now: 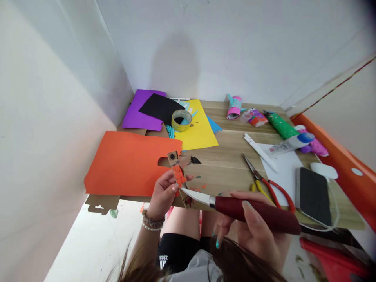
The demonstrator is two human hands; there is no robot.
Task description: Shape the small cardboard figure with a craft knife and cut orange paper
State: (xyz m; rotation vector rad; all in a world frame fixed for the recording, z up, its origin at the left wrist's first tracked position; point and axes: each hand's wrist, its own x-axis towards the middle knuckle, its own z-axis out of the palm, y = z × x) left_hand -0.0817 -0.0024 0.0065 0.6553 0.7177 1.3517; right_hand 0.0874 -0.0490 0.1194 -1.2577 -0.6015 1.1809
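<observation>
My left hand [163, 194] pinches a narrow cardboard strip [175, 168] that carries a cut orange piece [178, 175] and a dark round spot near its top. My right hand [255, 231] grips a craft knife [252, 213] by its dark red handle. The knife's bare steel blade [194, 196] points left, and its tip reaches the lower part of the strip. A large orange sheet on cardboard [129, 164] lies just behind my left hand, overhanging the edge of the wooden table [235, 152].
Purple, black and yellow paper sheets [196, 127] and a tape roll [181, 120] lie far left. Red-handled scissors [264, 180], a white paper sheet [282, 168], a glue tube [290, 145] and a phone [313, 196] lie right. White walls flank the table; an orange rail [337, 145] runs along the right.
</observation>
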